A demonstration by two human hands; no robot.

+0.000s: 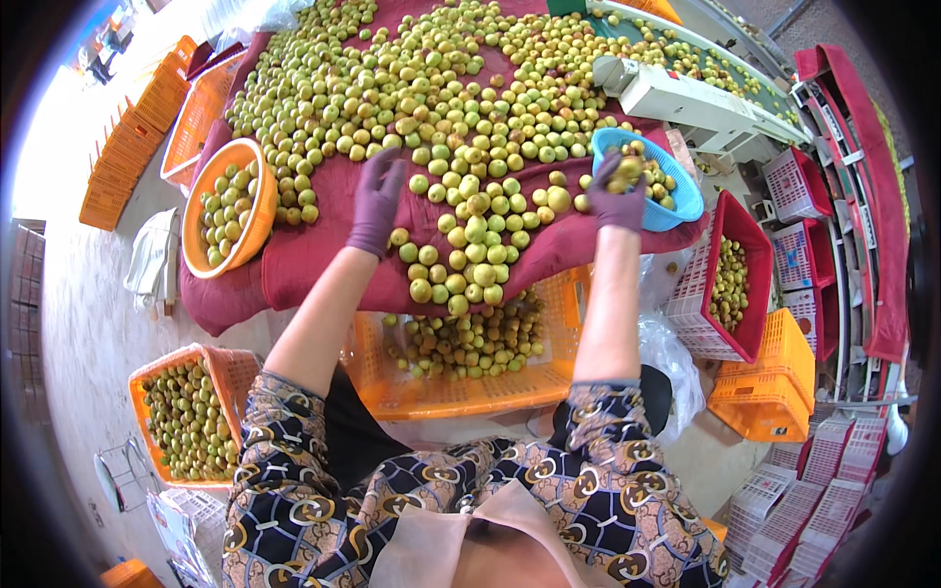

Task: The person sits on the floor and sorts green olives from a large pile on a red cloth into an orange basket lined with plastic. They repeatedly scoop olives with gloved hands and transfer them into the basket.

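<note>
Small round green-and-brown fruits that look like jujubes [475, 230] are spread over a dark red cloth [323, 240]. My left hand [377, 204], in a purple glove, is open at the edge of the pile, its fingers stretched away from me, with nothing seen in it. At the right, my gloved right hand [618, 201] is over the near rim of a blue basket [692, 201]. Its fingers curl round a few jujubes [624, 174]. More of the fruit lies in that basket, partly hidden by the hand.
An orange round basket [257, 223] of jujubes stands at the cloth's left edge. Below the near edge sits an orange crate [441, 400] holding jujubes. A filled red crate [753, 328] is at right; another orange crate [238, 387] is at lower left. A white conveyor [676, 93] runs at far right.
</note>
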